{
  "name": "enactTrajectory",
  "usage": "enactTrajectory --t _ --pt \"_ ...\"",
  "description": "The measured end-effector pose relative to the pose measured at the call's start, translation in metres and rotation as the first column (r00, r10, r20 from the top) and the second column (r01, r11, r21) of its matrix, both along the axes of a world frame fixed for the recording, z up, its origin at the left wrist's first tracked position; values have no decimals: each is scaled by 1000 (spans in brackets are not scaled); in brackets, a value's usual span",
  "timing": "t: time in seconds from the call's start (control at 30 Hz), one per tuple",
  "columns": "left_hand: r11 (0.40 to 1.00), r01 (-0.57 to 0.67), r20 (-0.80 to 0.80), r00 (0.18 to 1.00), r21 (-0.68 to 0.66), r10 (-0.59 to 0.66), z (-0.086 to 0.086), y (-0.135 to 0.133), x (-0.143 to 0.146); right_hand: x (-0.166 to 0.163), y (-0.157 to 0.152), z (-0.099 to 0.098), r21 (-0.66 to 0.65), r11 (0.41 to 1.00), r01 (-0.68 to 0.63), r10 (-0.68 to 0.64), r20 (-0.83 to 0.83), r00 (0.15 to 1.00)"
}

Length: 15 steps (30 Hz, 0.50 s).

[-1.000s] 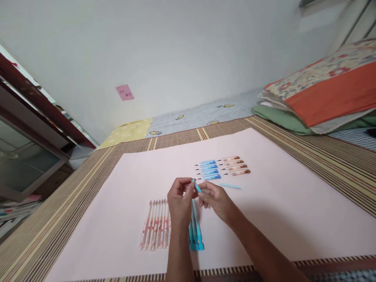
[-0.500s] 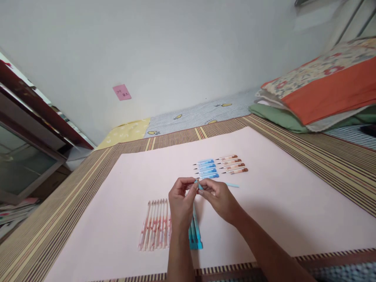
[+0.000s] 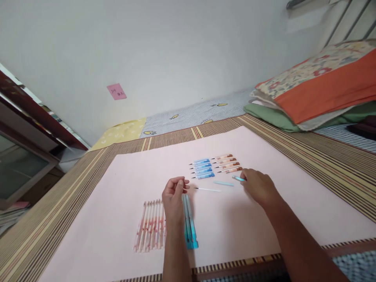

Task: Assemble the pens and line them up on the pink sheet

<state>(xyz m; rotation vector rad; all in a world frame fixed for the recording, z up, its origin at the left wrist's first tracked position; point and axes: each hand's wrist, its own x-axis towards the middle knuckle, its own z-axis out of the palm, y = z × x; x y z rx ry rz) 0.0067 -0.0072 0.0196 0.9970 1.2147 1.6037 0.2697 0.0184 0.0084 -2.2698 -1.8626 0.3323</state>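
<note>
My left hand (image 3: 174, 195) is curled above the pale pink sheet (image 3: 117, 219), pinching the end of a thin white pen refill (image 3: 207, 189) that points right. My right hand (image 3: 258, 187) has reached to the right and pinches a small blue pen part (image 3: 237, 178) just off the sheet. A light blue pen piece (image 3: 223, 183) lies between the hands. Beyond them lie a row of blue pen parts (image 3: 202, 169) and a row of brown pen parts (image 3: 228, 163). Near my left wrist are pink patterned pens (image 3: 149, 225) and blue pen barrels (image 3: 188, 225).
The pink sheet lies on a striped mat (image 3: 323, 152). Folded bedding with an orange cover (image 3: 317, 90) is stacked at the right. A pink sticky note (image 3: 116, 91) is on the white wall. A dark wooden cabinet (image 3: 26, 129) stands at the left.
The hands, together on a blue pen, have separated. My right hand moved right with a blue part; the white refill now shows at my left hand.
</note>
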Motion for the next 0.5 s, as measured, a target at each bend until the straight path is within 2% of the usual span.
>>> enactTrajectory --t 0.13,0.23,0.3,0.4,0.5 --pt "999 6 34 999 -38 -5 -3 1 1 3 1 -2 -29 1000 -10 10 13 1000" --pt "998 15 56 998 -57 -12 -4 2 2 -4 1 1 73 996 -55 56 -14 998" --pt "997 14 72 997 -76 -9 -5 3 3 -14 1 2 137 981 -140 149 -56 987" --pt "995 12 86 996 -99 -4 -7 4 2 -29 3 1 100 962 -254 262 -69 963" --pt "994 20 93 996 -111 -10 -7 5 1 -37 5 -3 59 965 -257 260 -53 964"
